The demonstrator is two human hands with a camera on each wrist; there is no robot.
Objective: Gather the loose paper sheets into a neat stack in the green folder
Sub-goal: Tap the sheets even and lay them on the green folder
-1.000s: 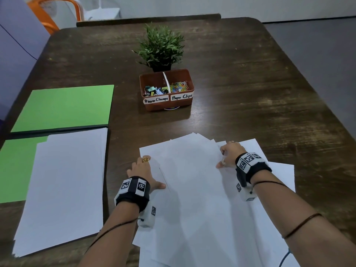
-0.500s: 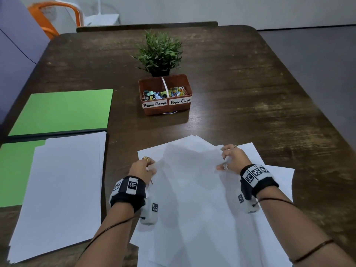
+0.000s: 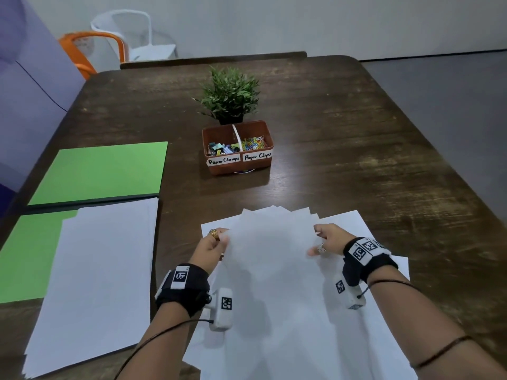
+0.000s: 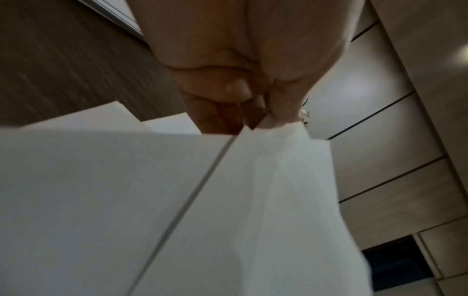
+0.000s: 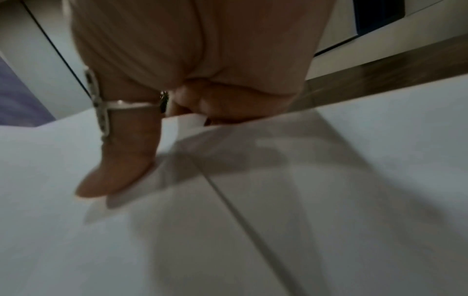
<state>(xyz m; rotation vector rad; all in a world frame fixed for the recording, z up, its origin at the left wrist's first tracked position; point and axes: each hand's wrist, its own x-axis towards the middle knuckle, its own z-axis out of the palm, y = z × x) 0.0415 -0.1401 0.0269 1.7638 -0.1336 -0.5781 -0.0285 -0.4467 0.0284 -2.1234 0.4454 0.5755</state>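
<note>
Head view gives us the layout: a bundle of loose white paper sheets (image 3: 271, 248) is lifted at its far end off the dark wooden table (image 3: 343, 149), its long axis running from us toward the far side, the far edge raised and fanned, the near end blending into more white sheets lying flat beneath it. Our left hand (image 3: 212, 246) pinches the bundle's left edge and our right hand (image 3: 327, 239) clamps its right edge, both forearms reaching forward roughly parallel, wrists banded in black straps with printed markers.

To the left lies the open green card folder (image 3: 98, 171), long axis also running away from us, with a squared white paper stack (image 3: 96, 275) on its near half. Beyond the bundle stand a brown plastic tray of paper clamps and paper clips (image 3: 238, 149) and a small green potted plant (image 3: 230, 96).

Only the wrist views show the grips from below. From the left wrist we see the curled fingers (image 4: 217, 118) tucked under the sheet edge with the thumb on the other face. From the right wrist we see the ringed thumb (image 5: 124, 152) pressed flat on the top sheet, the fingers folded under the edge; both pictures are blurred.
</note>
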